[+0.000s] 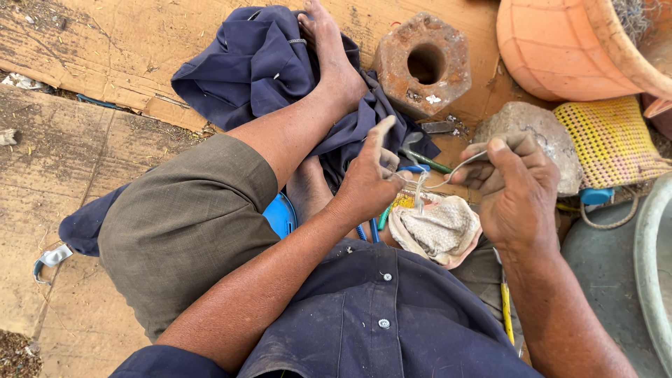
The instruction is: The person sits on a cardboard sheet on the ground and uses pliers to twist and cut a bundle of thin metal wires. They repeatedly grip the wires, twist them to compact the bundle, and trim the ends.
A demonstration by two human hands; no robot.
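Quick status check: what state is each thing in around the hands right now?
Left hand: fingers pinched on the wire, index raised.
Right hand: closed on the wire's other end.
Wire: thin, bent, stretched between both hands.
Gloves: crumpled in the lap.
Blue cloth: bunched under the foot.
Hex block: lying flat, hole up.
Stone: resting beside the right hand.
Orange pot: tilted.

Sunlit ground under worn flattened cardboard sheets (pixel 91 161)
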